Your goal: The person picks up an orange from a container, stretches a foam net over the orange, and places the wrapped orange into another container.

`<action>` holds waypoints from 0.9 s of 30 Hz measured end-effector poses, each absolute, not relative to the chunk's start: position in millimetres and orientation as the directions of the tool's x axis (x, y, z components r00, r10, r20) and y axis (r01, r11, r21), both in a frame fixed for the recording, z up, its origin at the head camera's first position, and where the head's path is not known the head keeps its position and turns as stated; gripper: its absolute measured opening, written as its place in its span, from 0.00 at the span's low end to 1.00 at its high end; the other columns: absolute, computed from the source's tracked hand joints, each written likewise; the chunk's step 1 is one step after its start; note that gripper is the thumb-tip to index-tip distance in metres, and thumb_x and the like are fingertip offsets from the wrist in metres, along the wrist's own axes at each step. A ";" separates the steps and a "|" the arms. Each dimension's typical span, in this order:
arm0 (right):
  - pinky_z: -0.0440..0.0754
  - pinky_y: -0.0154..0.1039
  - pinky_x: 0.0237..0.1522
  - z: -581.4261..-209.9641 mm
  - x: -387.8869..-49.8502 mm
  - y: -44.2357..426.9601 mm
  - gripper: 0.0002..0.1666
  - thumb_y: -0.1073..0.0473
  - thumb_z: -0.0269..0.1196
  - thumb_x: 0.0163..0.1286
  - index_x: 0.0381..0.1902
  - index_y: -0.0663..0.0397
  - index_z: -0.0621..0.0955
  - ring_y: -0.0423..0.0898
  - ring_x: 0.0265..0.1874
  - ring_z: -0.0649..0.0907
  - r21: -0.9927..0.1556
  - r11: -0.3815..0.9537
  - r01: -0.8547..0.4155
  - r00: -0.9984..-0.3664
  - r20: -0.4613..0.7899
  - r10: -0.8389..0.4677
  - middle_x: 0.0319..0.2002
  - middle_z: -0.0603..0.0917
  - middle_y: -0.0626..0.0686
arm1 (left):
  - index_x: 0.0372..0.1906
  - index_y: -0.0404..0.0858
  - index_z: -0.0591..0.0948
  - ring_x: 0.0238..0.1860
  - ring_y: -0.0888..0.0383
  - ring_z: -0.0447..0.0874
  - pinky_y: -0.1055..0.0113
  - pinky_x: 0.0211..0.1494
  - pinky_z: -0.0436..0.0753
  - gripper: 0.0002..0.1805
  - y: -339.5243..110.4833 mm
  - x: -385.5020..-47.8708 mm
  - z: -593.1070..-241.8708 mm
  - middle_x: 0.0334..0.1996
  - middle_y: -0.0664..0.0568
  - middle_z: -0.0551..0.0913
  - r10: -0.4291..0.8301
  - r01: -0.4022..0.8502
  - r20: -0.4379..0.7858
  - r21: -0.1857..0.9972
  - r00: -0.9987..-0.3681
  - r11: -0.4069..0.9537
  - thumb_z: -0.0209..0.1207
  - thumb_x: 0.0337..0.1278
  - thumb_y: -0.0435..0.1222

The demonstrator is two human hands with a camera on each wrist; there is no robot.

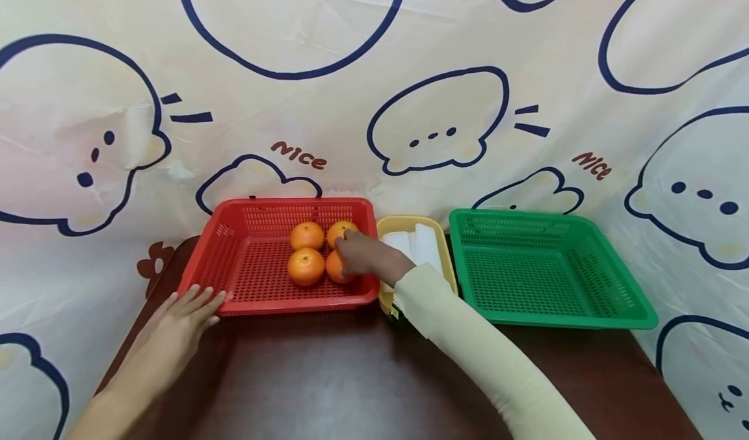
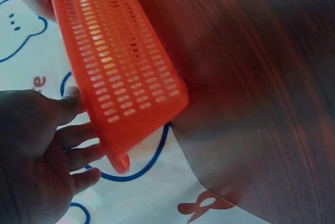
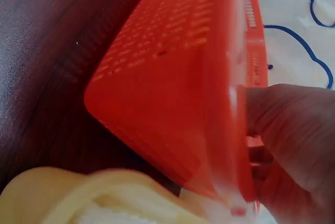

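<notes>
Several oranges (image 1: 306,267) sit in the right half of a red plastic basket (image 1: 248,307). My right hand (image 1: 374,256) reaches over the basket's right rim, its fingers curled round the front right orange (image 1: 336,270). It partly covers that orange, and the fingertips also come close to the back right orange (image 1: 341,228). The right wrist view shows this hand behind the basket's wall, with the fruit hidden. My left hand (image 1: 181,320) rests at the front left corner of the basket; in the left wrist view its fairly straight fingers (image 2: 84,156) touch the rim.
Right of the red basket stands a small yellow basket (image 1: 447,268) holding folded white cloths (image 1: 427,245). Beyond it is a green basket (image 1: 509,281) with nothing in it. All stand on a dark wooden table (image 1: 304,381) against a printed curtain (image 1: 328,115).
</notes>
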State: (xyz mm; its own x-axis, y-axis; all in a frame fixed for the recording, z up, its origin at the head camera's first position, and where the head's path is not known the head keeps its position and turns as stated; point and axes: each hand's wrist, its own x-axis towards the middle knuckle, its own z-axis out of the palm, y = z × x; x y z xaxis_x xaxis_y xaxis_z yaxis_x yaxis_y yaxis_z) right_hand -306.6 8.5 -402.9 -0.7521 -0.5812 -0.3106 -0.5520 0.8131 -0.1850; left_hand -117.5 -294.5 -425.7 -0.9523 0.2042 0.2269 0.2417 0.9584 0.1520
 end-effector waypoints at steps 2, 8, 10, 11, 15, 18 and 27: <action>0.84 0.45 0.60 -405.0 -304.8 4.1 0.37 0.50 0.72 0.66 0.70 0.51 0.73 0.49 0.53 0.76 -0.151 0.817 -0.557 -0.753 -0.323 -0.573 0.62 0.75 0.56 | 0.66 0.33 0.78 0.66 0.29 0.74 0.33 0.72 0.66 0.27 -295.3 -118.2 -427.9 0.62 0.30 0.79 0.199 0.243 0.238 0.173 -0.951 0.955 0.65 0.63 0.35; 0.84 0.45 0.60 -410.8 -301.5 -2.3 0.36 0.52 0.70 0.67 0.71 0.52 0.73 0.50 0.57 0.72 -0.066 0.807 -0.587 -0.760 -0.299 -0.578 0.63 0.74 0.56 | 0.66 0.35 0.79 0.64 0.30 0.76 0.33 0.58 0.77 0.27 -296.9 -118.1 -431.5 0.61 0.30 0.80 0.141 0.210 0.256 0.265 -0.956 0.941 0.66 0.61 0.28; 0.83 0.43 0.60 -412.9 -301.9 -2.8 0.36 0.51 0.69 0.68 0.71 0.52 0.73 0.50 0.58 0.71 -0.052 0.799 -0.599 -0.756 -0.291 -0.586 0.64 0.73 0.56 | 0.66 0.35 0.79 0.64 0.31 0.76 0.34 0.56 0.78 0.27 -297.7 -117.6 -431.7 0.61 0.31 0.80 0.137 0.210 0.266 0.271 -0.954 0.939 0.66 0.60 0.27; 0.83 0.43 0.60 -413.6 -302.1 -3.0 0.36 0.51 0.70 0.68 0.71 0.51 0.73 0.50 0.58 0.71 -0.047 0.797 -0.603 -0.755 -0.288 -0.589 0.64 0.73 0.56 | 0.66 0.34 0.79 0.64 0.31 0.77 0.34 0.56 0.78 0.27 -298.3 -117.5 -431.9 0.61 0.31 0.80 0.140 0.216 0.273 0.271 -0.952 0.938 0.66 0.59 0.26; 0.82 0.45 0.63 -416.3 -303.6 -2.3 0.40 0.47 0.71 0.65 0.72 0.51 0.72 0.52 0.61 0.72 -0.034 0.789 -0.613 -0.755 -0.269 -0.598 0.67 0.73 0.58 | 0.66 0.33 0.79 0.64 0.31 0.76 0.35 0.57 0.77 0.27 -299.4 -117.2 -432.1 0.62 0.31 0.80 0.143 0.223 0.279 0.280 -0.950 0.934 0.65 0.61 0.27; 0.83 0.46 0.62 -417.6 -304.6 -1.5 0.42 0.46 0.73 0.63 0.71 0.50 0.72 0.53 0.59 0.74 -0.052 0.793 -0.607 -0.758 -0.261 -0.598 0.68 0.72 0.59 | 0.67 0.34 0.79 0.65 0.32 0.76 0.34 0.58 0.77 0.27 -298.8 -117.4 -431.4 0.62 0.31 0.80 0.133 0.207 0.259 0.283 -0.957 0.936 0.65 0.62 0.29; 0.87 0.42 0.53 -415.2 -306.6 1.5 0.41 0.47 0.71 0.64 0.72 0.50 0.71 0.49 0.51 0.77 -0.136 0.788 -0.601 -0.747 -0.254 -0.614 0.66 0.70 0.58 | 0.65 0.33 0.80 0.64 0.31 0.77 0.35 0.58 0.78 0.25 -297.2 -121.5 -428.1 0.61 0.31 0.80 0.140 0.199 0.242 0.239 -0.960 0.950 0.65 0.62 0.30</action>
